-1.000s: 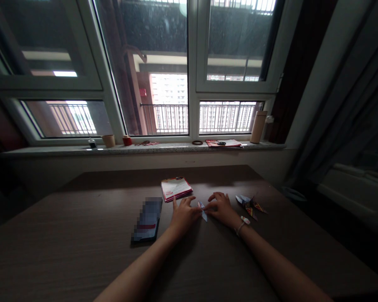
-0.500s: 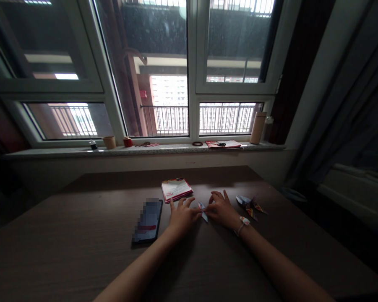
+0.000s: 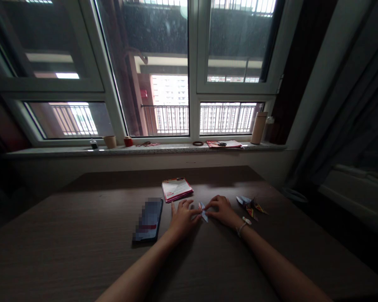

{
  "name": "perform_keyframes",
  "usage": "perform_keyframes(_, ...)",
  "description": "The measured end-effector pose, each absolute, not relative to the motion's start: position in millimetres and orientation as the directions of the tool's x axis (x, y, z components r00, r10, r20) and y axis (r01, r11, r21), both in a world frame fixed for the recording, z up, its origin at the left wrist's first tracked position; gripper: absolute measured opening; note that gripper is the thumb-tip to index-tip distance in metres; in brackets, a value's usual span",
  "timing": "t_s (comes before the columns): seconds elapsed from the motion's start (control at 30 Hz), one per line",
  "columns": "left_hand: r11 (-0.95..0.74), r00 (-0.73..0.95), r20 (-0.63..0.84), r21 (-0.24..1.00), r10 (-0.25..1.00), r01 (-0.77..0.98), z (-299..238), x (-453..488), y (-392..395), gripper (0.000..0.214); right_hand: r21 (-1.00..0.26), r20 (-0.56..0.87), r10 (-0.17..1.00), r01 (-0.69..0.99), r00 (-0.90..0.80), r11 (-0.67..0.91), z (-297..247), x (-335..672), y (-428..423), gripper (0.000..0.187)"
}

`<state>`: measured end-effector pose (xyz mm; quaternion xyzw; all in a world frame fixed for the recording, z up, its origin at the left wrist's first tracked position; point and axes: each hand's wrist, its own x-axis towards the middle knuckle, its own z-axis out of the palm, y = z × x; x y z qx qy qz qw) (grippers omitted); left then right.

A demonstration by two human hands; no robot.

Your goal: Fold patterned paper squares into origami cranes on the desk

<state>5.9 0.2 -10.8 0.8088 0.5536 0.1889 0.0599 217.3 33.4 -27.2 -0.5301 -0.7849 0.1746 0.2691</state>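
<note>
A small piece of folded paper (image 3: 204, 217), pale with a pinkish patch, lies on the table between my hands. From its left side, my left hand (image 3: 183, 218) pinches it with thumb and forefinger. My right hand (image 3: 222, 211), wearing a bracelet with a white charm, grips the opposite side between thumb and index finger. Both sets of fingertips hide part of the folds. Several folded paper pieces (image 3: 247, 204), pale, dark and yellow-red, rest together to the right of my right hand.
Beyond my left hand sits a stack of printed sheets (image 3: 177, 189) with pink edges. A phone (image 3: 148, 224) lies left of my left forearm. On the windowsill stand a paper cup (image 3: 110, 142), a red spool (image 3: 128, 141), papers with scissors (image 3: 229, 144) and a tan flask (image 3: 258, 128).
My right hand's raised fingers have curled down and its wrist has turned slightly. My left fingers have shifted a little at the paper, which stays in nearly the same place.
</note>
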Motion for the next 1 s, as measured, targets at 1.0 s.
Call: perform_keyframes(1.0, -0.240, 0.099, 0.257, 0.604, 0.961, 0.760, -9, 15, 13, 0.008, -0.673, 0.352, 0.911, 0.618, -0.217, 0.407, -34, 207, 36, 0.034)
